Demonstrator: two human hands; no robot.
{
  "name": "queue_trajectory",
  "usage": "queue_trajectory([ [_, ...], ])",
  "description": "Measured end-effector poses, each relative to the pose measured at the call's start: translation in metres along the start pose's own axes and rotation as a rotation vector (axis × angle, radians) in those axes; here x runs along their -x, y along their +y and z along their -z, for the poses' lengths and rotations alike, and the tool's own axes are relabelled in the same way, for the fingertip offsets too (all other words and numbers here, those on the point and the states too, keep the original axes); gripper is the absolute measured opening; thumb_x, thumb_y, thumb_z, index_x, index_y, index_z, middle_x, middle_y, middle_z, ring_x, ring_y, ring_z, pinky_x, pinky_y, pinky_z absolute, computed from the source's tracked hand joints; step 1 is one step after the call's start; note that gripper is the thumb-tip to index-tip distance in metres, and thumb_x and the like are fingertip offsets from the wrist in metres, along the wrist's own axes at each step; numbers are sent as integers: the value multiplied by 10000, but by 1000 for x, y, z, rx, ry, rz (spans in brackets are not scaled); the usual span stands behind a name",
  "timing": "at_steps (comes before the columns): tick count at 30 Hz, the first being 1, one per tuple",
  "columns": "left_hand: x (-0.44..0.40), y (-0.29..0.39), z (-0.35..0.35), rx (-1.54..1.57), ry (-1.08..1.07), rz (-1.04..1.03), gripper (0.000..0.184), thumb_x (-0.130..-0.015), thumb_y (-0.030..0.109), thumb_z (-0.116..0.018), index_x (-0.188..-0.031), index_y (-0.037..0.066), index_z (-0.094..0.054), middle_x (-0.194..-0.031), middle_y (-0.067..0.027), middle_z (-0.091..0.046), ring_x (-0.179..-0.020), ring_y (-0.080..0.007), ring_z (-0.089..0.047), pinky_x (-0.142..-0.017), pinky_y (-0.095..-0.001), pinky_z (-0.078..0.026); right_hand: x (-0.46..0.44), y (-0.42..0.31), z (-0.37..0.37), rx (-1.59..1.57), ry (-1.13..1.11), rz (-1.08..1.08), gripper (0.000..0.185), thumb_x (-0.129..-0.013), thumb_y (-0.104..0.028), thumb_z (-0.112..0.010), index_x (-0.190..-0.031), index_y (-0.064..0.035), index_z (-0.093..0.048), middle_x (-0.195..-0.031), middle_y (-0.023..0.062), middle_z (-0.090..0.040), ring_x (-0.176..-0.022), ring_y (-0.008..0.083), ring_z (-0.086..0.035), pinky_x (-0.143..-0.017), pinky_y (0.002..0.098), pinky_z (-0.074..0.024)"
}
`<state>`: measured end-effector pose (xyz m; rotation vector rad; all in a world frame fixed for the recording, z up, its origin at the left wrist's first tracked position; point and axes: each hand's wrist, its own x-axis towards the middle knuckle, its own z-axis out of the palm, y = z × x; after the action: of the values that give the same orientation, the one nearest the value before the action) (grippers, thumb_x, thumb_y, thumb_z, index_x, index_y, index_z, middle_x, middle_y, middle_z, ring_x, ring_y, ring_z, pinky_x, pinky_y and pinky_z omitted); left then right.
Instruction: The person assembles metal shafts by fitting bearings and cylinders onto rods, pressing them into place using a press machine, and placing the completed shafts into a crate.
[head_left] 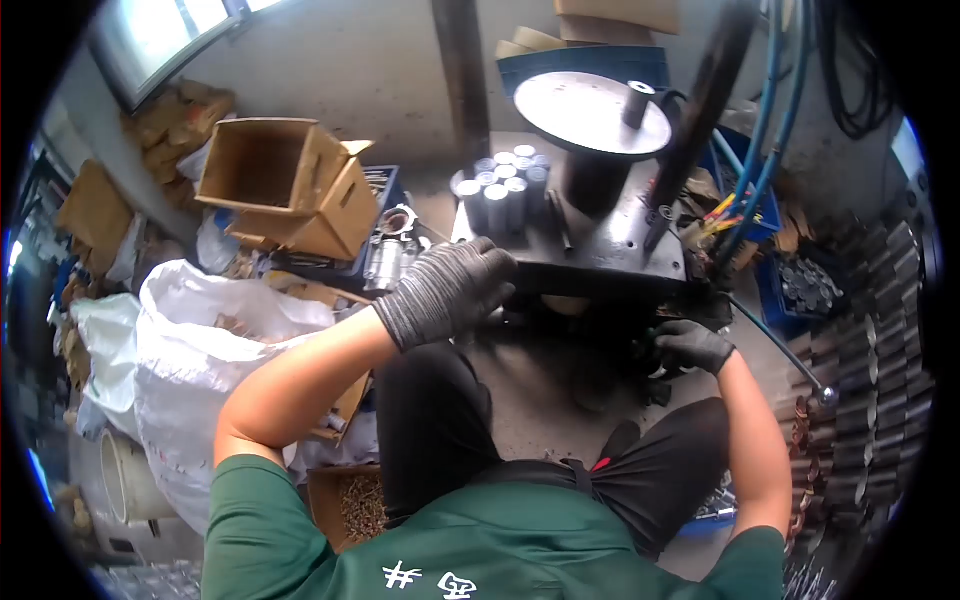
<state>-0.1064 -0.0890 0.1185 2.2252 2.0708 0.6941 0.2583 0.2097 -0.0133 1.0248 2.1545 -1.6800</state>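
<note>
My left hand (455,287), in a dark grey knitted glove, is at the front left corner of the black metal machine table (600,245). Its fingers are bent and close together; whatever may be in them is hidden. Below the table's right front edge, my right hand (692,346), also gloved, has its fingers curled in dark shadow around something I cannot make out. Several dark cylinders (496,205) with pale tops stand in a cluster at the table's left. Beside them is a thin dark rod (560,220). A round metal disc (590,112) carries one upright cylinder (638,103).
White sacks (215,350) and an open cardboard box (260,165) are on the left. A ball-ended lever (826,396) sticks out at the right, near stacked metal parts (870,360). Blue hoses (770,130) hang behind. A box of small brass-coloured pieces (362,508) sits by my leg.
</note>
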Motion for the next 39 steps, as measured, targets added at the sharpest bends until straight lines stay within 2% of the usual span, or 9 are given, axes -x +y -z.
queue_trajectory([
  [5,-62,19,-133,121,-140,-224,272,-919,248,-731,-1138,91,-690,-1036,-162,-680,-950,-408,-688,-829,-515,-572,16,25,16,240,135,-61,396,-948,-272,-662,-1279,-59,-716,-1130,170,-754,-1024,291,-734,-929,376,-574],
  [8,-70,9,-162,248,-271,-305,271,-928,216,-738,-1163,92,-684,-1071,-180,-670,-976,-390,-680,-853,-472,-567,47,41,28,38,222,-234,374,-922,-242,-638,-1239,-67,-734,-1022,94,-754,-856,225,-738,-687,387,-639],
  [11,-81,9,-162,394,-302,-163,221,-923,105,-734,-1126,40,-672,-1039,-152,-652,-942,-305,-678,-834,-404,-564,100,65,36,-64,365,-178,340,-956,-203,-620,-1230,-18,-699,-1030,116,-736,-882,209,-736,-714,358,-616],
  [16,-89,7,-168,474,-363,32,182,-889,-49,-700,-1056,0,-646,-1009,-82,-616,-873,-192,-656,-773,-350,-566,181,212,-14,-92,716,-253,278,-931,-225,-622,-1058,-2,-731,-947,108,-732,-803,185,-724,-692,324,-590],
  [17,-88,7,-168,463,-354,-13,177,-896,59,-728,-1043,0,-651,-1053,-171,-630,-946,-368,-645,-863,-445,-534,188,270,-32,-183,788,-395,284,-937,-249,-619,-1014,-5,-743,-917,103,-743,-795,183,-724,-722,340,-583],
  [21,-82,17,-159,339,-458,-24,158,-926,102,-733,-1031,6,-664,-1050,-165,-616,-953,-382,-631,-864,-440,-531,221,445,-141,368,837,-510,210,-857,-235,-656,-920,-59,-752,-985,169,-759,-910,344,-730,-826,429,-584],
  [26,-74,8,-172,273,-619,42,223,-949,145,-720,-1129,14,-712,-1109,-183,-669,-1011,-384,-680,-883,-432,-558,186,460,-238,-387,948,-757,364,-862,-332,-707,-1090,-55,-769,-1064,168,-775,-966,301,-743,-860,409,-587],
  [31,-66,-11,-192,280,-715,179,224,-928,107,-738,-1121,-4,-712,-1125,-182,-673,-1000,-362,-679,-885,-421,-556,155,379,-239,5,787,-799,434,-823,-313,-755,-1207,-113,-738,-1178,238,-742,-1125,402,-716,-997,473,-561],
  [39,-47,-58,-217,293,-756,292,239,-928,171,-757,-1075,-9,-701,-1050,-191,-706,-901,-326,-696,-831,-420,-562,121,395,-220,507,626,-891,268,-866,-202,-699,-1094,-107,-802,-1080,161,-786,-1059,346,-756,-895,465,-599],
])
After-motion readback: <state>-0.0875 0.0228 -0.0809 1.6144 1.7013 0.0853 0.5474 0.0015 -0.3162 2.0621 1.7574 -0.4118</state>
